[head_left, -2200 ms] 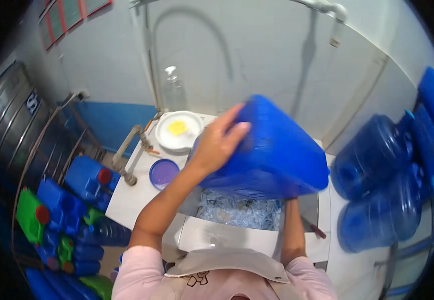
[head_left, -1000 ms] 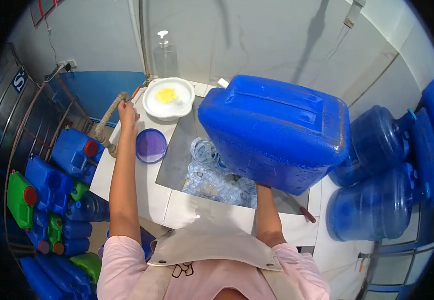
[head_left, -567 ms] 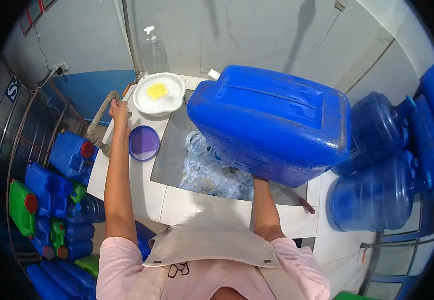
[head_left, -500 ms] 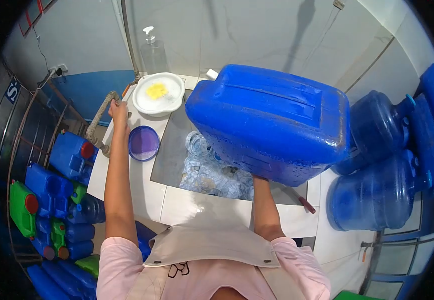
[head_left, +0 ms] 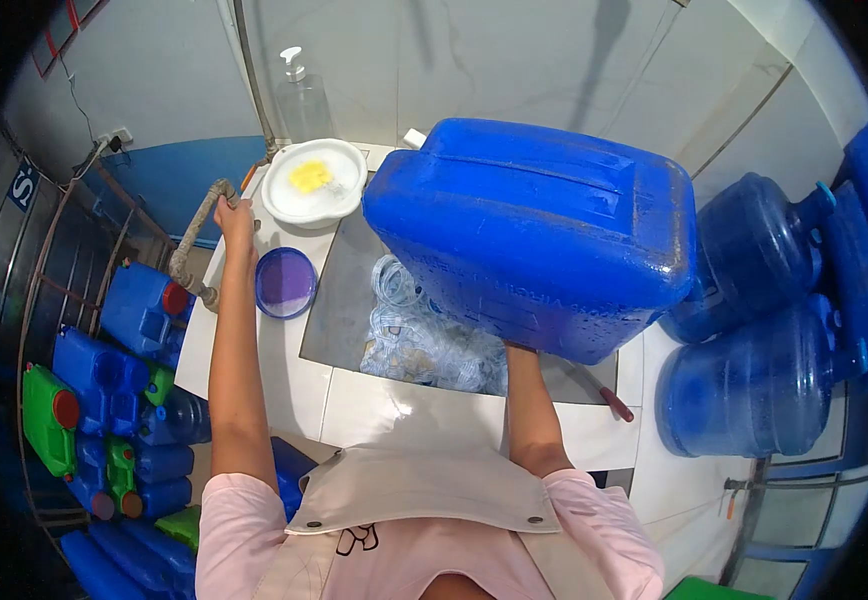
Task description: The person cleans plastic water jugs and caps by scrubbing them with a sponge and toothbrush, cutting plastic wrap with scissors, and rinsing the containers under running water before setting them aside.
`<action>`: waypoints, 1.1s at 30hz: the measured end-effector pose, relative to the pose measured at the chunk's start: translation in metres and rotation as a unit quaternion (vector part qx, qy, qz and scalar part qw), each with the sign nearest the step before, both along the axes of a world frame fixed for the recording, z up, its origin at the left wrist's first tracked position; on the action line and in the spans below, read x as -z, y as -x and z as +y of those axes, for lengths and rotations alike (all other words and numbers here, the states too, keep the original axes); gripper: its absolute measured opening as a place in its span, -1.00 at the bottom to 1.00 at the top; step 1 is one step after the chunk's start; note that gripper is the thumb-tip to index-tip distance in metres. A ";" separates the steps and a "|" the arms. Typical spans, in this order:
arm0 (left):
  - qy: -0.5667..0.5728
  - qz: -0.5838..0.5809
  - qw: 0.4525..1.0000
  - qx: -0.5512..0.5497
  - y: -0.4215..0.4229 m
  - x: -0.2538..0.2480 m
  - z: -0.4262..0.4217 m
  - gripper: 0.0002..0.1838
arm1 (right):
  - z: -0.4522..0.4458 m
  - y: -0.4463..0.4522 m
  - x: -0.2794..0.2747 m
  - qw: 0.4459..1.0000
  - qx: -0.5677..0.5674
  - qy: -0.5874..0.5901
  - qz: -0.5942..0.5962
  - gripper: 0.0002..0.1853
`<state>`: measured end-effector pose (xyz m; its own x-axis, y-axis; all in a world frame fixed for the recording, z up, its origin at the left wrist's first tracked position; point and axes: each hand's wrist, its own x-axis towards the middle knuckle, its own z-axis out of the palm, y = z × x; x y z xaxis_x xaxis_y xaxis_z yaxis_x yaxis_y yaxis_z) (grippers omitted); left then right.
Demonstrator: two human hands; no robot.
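My left hand [head_left: 235, 222] is closed around the end of a bent, wrapped pipe [head_left: 194, 230] at the counter's left side. A large blue jerrycan [head_left: 544, 220] is tilted over the sink [head_left: 339, 320], its surface wet. From underneath, my right hand [head_left: 522, 352] holds the jerrycan; the fingers are hidden behind it. Water splashes or foams in the sink below, blurring what lies there. Beside my left forearm is a round purple dish [head_left: 286, 284] with some liquid in it. Behind it, a white basin [head_left: 304, 215] holds suds and a yellow sponge [head_left: 309, 177].
A clear pump bottle [head_left: 303, 105] stands against the wall. Two big blue water bottles [head_left: 744, 385] occupy the right side. A tool with a dark red handle [head_left: 615, 404] lies at the sink's right edge. Several blue and green jerrycans [head_left: 99, 380] are stacked at lower left.
The jerrycan has shifted slightly up and left in view, still held by my right hand. My left hand stays on the pipe.
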<state>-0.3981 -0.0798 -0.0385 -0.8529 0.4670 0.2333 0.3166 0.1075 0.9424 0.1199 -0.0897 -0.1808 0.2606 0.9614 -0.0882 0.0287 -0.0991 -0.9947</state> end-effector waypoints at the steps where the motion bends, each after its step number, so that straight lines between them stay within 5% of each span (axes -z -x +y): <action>1: 0.000 0.000 1.000 0.001 0.001 0.001 0.000 -0.27 | 0.000 0.000 0.000 1.000 0.001 -0.001 0.000 -0.62; 6: 0.002 -0.104 0.993 0.064 -0.015 -0.020 -0.012 -0.22 | -0.002 -0.001 0.001 1.000 0.004 0.000 0.002 -0.62; 33: 0.027 -0.040 0.998 0.047 -0.039 -0.036 -0.020 -0.23 | -0.003 -0.002 0.002 1.000 0.012 -0.009 0.011 -0.62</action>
